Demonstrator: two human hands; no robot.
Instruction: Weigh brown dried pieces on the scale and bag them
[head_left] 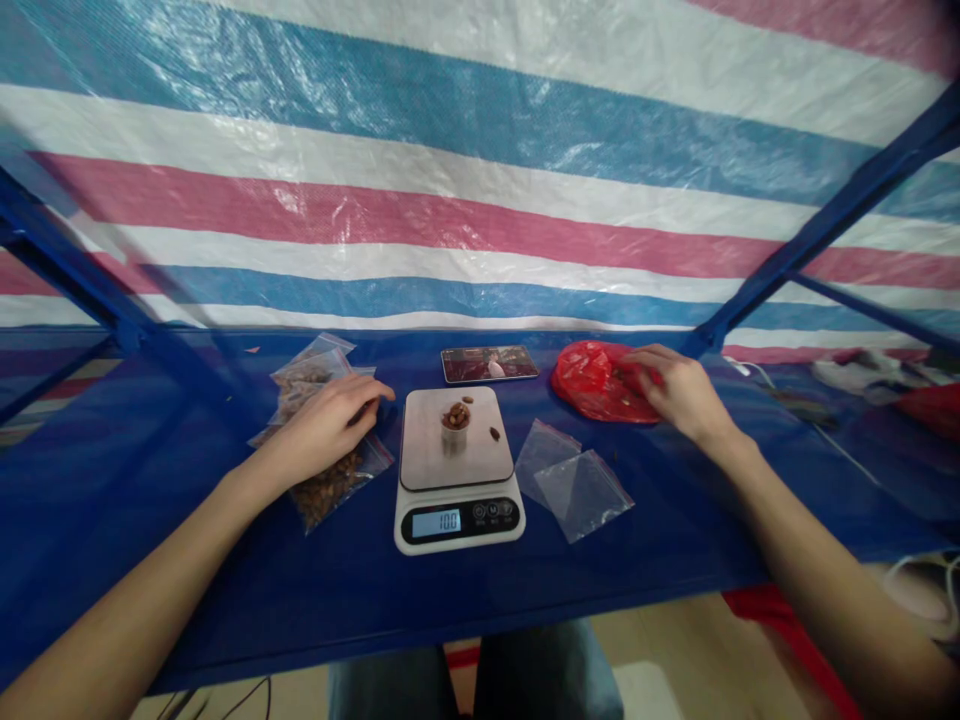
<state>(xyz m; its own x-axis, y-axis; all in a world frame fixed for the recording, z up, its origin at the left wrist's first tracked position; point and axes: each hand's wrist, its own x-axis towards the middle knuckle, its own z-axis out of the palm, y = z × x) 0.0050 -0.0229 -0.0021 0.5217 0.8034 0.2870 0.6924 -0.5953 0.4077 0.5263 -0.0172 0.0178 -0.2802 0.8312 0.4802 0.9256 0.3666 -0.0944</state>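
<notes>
My left hand point(337, 418) lies over a pile of clear zip bags filled with brown nuts or seeds point(326, 490), its fingers loosely stretched toward the scale. A white kitchen scale point(420, 455) stands between my hands and reads 10.0. On its plate sits a small cup point(454, 433) heaped with brown pieces, with two loose ones beside it. At the red plastic bag point(592, 385), my right hand point(675, 390) has bent fingers reaching into the folds; the fingertips are hidden. Two flat, unfilled zip bags point(581, 490) overlap right of the scale.
A phone point(490, 364) showing a picture lies behind the scale. Blue metal posts point(795, 250) frame both sides of the blue tabletop point(315, 600). Striped plastic sheeting point(450, 230) hangs behind. Plastic bags and a cable lie at the far right.
</notes>
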